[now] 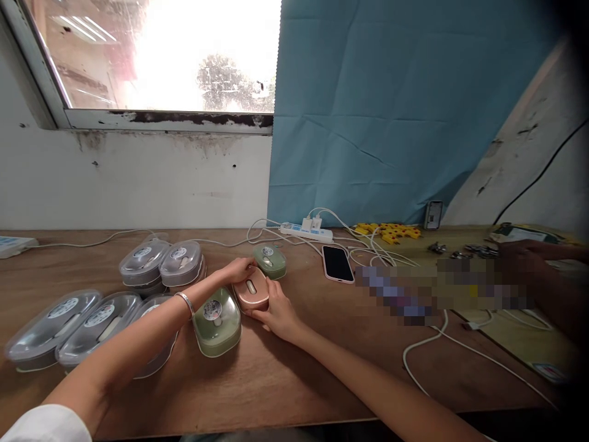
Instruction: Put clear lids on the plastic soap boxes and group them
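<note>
A pinkish-copper oval lidded box (252, 287) with a slot-shaped handle on its lid is between my two hands on the table. My left hand (242, 269), below a silver bracelet, has its fingers closed on the box's far left edge. From the near right, my right hand (277, 310) grips the box's side, thumb toward the front. Close by the left forearm is a larger green box (217, 322) with a clear lid and round sticker. Just behind the copper box lies a small green box (270, 261), also clear-lidded.
Several grey clear-lidded boxes (99, 316) stand at the left, partly behind my left forearm. A phone (338, 264), a white power strip (306, 232) and loose cables lie to the right. Yellow plastic pieces (389, 231) sit at the back. Another person's hand (522, 261) is at far right.
</note>
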Demonstrator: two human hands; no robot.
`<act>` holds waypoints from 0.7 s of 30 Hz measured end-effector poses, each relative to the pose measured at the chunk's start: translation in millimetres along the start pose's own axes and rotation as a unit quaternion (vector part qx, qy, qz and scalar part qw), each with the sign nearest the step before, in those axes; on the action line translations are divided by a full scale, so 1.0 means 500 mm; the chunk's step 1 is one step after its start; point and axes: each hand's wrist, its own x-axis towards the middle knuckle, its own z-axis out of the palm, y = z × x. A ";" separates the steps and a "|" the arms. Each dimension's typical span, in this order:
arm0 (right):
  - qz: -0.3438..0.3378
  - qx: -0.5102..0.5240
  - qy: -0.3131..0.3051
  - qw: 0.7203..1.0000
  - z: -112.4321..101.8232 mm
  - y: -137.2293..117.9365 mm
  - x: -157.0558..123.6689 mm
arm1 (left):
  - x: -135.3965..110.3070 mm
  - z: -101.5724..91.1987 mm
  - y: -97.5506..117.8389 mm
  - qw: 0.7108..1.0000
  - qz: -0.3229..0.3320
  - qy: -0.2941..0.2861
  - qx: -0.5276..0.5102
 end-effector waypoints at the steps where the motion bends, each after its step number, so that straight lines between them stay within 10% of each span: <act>1: -0.001 -0.003 -0.003 1.000 0.000 0.000 -0.001 | 0.000 0.004 0.000 1.000 0.002 0.000 0.003; 11: -0.017 -0.079 0.006 0.997 -0.004 -0.010 -0.012 | -0.012 -0.022 0.004 0.999 -0.011 0.001 0.030; 21: -0.113 -0.113 0.002 0.987 -0.002 -0.002 -0.022 | -0.040 -0.291 -0.171 0.951 -0.220 0.165 0.142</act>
